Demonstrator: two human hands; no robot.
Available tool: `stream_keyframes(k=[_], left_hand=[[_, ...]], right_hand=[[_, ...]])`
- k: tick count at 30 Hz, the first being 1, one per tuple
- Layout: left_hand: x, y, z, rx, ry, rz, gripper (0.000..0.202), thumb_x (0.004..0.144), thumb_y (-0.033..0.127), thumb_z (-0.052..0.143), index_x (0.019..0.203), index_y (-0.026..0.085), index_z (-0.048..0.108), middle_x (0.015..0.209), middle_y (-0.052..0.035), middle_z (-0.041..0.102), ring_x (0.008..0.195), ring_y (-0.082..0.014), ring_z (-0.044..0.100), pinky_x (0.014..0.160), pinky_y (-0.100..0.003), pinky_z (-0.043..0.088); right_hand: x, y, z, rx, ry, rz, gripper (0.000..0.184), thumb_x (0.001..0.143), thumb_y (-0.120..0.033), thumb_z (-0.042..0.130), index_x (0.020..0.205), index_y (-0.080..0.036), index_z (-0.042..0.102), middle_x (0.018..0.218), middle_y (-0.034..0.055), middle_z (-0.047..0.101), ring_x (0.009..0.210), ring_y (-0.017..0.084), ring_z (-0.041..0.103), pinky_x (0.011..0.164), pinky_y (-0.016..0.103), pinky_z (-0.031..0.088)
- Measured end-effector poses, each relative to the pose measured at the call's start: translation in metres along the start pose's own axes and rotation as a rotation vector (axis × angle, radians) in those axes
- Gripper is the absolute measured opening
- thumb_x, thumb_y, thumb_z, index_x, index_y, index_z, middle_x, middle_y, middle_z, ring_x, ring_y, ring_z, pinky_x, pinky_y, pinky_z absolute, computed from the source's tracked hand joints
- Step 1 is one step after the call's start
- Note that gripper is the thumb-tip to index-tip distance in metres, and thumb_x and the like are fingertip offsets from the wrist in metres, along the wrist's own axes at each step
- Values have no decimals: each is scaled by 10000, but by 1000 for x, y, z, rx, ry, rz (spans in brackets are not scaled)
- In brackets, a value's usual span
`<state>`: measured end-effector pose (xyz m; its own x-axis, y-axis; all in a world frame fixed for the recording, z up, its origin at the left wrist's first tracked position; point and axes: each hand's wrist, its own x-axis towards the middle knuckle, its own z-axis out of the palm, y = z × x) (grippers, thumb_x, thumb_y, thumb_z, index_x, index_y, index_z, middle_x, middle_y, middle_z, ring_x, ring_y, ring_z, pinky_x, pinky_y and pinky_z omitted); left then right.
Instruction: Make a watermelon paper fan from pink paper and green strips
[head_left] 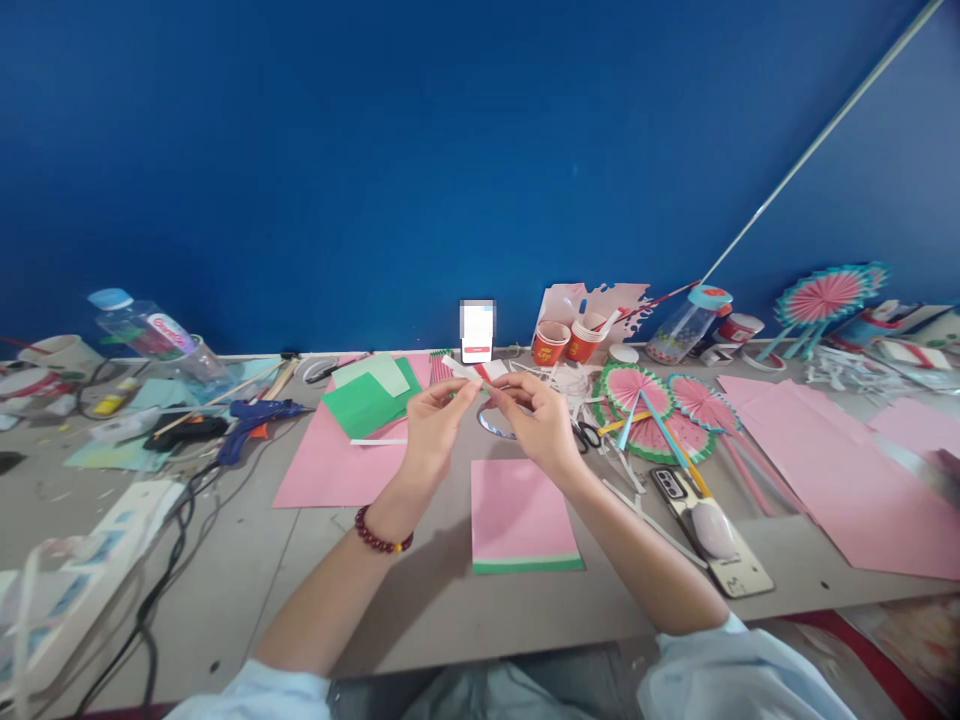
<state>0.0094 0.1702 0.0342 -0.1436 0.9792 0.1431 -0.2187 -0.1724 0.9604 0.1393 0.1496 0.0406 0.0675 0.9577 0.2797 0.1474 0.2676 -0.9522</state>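
- Pinching a small slim piece (pixel 484 385), the left hand (pixel 435 415) and the right hand (pixel 538 415) are working fingertip to fingertip beyond the far edge of the pink-and-green sheet (pixel 523 510).
- Both hands are grasping that piece between thumb and forefinger, the other fingers curling inward; the piece is showing too small to tell its material or exact shape.
- The piece is seemingly being held above the table, beyond the sheet and not touching it.
- Handling it well is probably calling for light, even pressure, with each thumb squarely opposing its forefinger, so that nothing is creasing or slipping.
- The forearms are reaching in on either side of the sheet; resting them lightly on the table would likely be steadying the fingertips.
- The patterned ring (pixel 489 430) is lying just beyond the sheet, partly behind the right hand, so holding the wrist high is probably preventing a snag.
- The scissors (pixel 590 435) are lying beyond the sheet and to its right; careful elbow movement is seeming wise on that side.
- The upright phone (pixel 478 340) is standing farther beyond the sheet, its lit screen facing the person; pausing the fingers while glancing at it is probably protecting the alignment.
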Motion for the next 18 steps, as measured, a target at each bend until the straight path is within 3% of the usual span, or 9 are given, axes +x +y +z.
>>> stream_keyframes(k=[4,11,18], left_hand=[[0,-1,1,25,10,43,166,629,334,782,658,182,725,719,-28,686,652,-130,572,588,-245,440],[5,-4,-3,56,-66,-14,227,703,421,708,715,196,732,726,-34,677,714,-152,582,616,-250,447],[2,2,-1,83,-156,91,207,681,369,745,614,180,692,661,-9,612,646,-127,531,605,-245,415]], right_hand=[[2,3,0,2,-5,8,195,808,-385,613,855,-196,625,716,36,704,714,191,688,605,252,468],[4,6,-1,2,-2,66,213,794,-398,624,827,-188,624,677,21,708,655,167,666,622,255,459],[4,6,0,71,-35,70,235,782,-421,635,823,-190,612,696,30,707,694,179,681,653,268,477]])
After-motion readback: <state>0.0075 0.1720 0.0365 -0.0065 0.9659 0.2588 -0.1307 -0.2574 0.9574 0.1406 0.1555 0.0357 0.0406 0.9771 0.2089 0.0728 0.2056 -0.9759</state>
